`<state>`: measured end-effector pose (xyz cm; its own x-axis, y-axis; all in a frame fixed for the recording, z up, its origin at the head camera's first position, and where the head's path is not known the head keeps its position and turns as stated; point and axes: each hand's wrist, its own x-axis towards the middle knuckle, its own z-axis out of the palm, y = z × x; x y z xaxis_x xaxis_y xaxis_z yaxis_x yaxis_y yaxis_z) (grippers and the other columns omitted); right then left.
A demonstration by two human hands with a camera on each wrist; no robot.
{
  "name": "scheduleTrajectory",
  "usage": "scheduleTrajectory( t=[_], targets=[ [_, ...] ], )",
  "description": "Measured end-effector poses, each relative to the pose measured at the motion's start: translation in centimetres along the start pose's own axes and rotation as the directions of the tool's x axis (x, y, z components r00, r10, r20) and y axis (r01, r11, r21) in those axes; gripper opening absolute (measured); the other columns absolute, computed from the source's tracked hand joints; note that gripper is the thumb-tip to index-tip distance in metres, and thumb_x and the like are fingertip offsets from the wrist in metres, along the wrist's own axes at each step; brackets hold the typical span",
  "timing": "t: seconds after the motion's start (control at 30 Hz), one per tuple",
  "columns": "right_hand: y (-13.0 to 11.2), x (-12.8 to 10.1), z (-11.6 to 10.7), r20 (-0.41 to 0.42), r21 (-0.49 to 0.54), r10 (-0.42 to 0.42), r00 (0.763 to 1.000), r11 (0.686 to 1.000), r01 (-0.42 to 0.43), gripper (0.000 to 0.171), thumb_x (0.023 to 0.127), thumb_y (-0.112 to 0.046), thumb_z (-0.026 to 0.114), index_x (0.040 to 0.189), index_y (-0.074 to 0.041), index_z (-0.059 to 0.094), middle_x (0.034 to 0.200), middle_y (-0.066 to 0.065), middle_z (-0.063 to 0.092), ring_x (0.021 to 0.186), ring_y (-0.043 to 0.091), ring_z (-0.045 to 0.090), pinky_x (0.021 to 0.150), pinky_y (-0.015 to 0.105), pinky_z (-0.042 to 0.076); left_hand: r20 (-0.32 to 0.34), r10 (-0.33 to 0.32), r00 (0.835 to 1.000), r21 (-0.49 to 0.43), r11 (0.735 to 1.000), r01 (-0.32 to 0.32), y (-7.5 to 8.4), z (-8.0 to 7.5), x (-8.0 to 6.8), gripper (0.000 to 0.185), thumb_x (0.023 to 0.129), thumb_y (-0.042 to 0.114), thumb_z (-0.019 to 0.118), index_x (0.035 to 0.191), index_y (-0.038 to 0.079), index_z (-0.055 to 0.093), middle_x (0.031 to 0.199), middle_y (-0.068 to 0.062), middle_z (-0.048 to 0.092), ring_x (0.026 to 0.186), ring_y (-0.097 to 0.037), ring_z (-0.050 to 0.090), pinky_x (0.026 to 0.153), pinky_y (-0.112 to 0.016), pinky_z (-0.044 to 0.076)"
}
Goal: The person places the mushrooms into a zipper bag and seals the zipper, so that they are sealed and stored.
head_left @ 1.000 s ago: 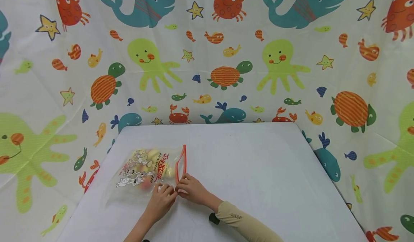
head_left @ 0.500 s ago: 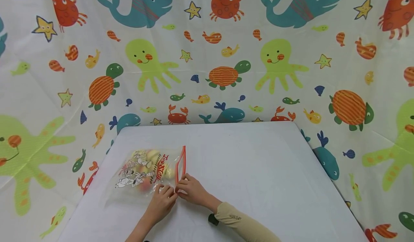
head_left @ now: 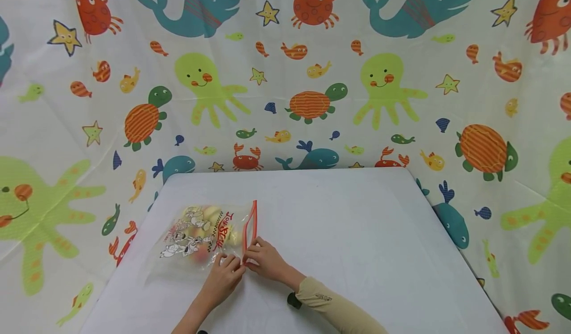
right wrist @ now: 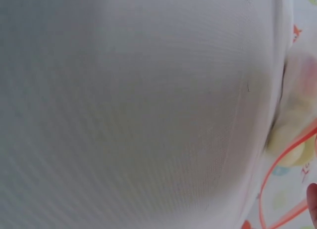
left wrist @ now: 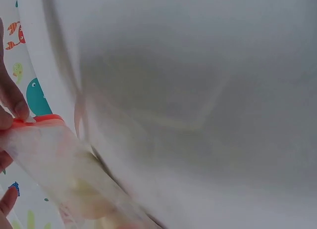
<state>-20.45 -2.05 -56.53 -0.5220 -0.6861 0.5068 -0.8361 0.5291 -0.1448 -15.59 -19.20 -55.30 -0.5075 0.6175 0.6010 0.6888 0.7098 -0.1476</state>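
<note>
Both arms reach in from the bottom edge and meet just left of centre. The left hand (head_left: pixel 223 272) lies palm down, fingers curled, its forearm bare. The right hand (head_left: pixel 265 259) sits just beside it, fingertips touching the left's, thumb and fingers drawn together in a pinch. The right forearm wears a tan sleeve (head_left: pixel 332 306) with a dark band (head_left: pixel 294 301) at the wrist.

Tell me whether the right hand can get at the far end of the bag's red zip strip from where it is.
Probably yes. The right hand pinches the near end of the red zip strip, and the strip runs away from it over bare table with nothing across it.
</note>
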Motion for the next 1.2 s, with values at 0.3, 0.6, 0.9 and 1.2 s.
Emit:
scheduleTrajectory(
  t=[0.3,0.6,0.9,1.2],
  targets=[
    [0.4,0.1,0.5,-0.024,0.005,0.003,1.0,1.0,-0.003,0.011,0.073,-0.024,0.071,0.082,-0.023,0.063,0.085,-0.013,0.063,0.087,0.008,0.047,0.07,0.017,0.04,0.022,-0.003,1.0,0.03,1.0,0.002,0.2,-0.3,0.0,0.056,0.097,0.032,0.007,0.071,0.017,0.055,0.076,0.001,0.053,0.073,-0.015,0.048,0.07,-0.036,0.036],
    [0.7,0.3,0.9,0.007,0.02,0.039,0.999,0.999,-0.039,0.011,0.074,-0.025,0.07,0.082,-0.023,0.063,0.086,-0.013,0.063,0.086,0.006,0.044,0.067,0.014,0.037,0.031,-0.005,1.0,0.052,0.999,0.003,0.3,-0.5,-0.1,0.058,0.097,0.031,0.005,0.07,0.017,0.055,0.075,0.002,0.05,0.072,-0.016,0.046,0.068,-0.035,0.036],
    [0.9,0.4,1.1,0.013,0.021,0.069,0.998,0.997,-0.069,0.009,0.075,-0.024,0.069,0.082,-0.024,0.063,0.087,-0.013,0.062,0.086,0.006,0.044,0.069,0.016,0.039,0.009,0.006,1.0,0.057,0.998,-0.006,0.2,-0.5,-0.1,0.057,0.098,0.029,0.007,0.067,0.018,0.054,0.072,0.003,0.047,0.07,-0.015,0.045,0.066,-0.033,0.035],
    [1.0,0.5,1.2,-0.01,-0.008,0.058,0.998,0.998,-0.058,0.009,0.075,-0.025,0.069,0.08,-0.024,0.062,0.084,-0.013,0.062,0.082,0.006,0.043,0.066,0.015,0.037,0.055,-0.026,0.998,0.051,0.998,0.024,0.2,-0.6,-0.3,0.061,0.097,0.033,0.003,0.071,0.019,0.056,0.072,0.004,0.048,0.071,-0.014,0.044,0.066,-0.032,0.035]
  ],
)
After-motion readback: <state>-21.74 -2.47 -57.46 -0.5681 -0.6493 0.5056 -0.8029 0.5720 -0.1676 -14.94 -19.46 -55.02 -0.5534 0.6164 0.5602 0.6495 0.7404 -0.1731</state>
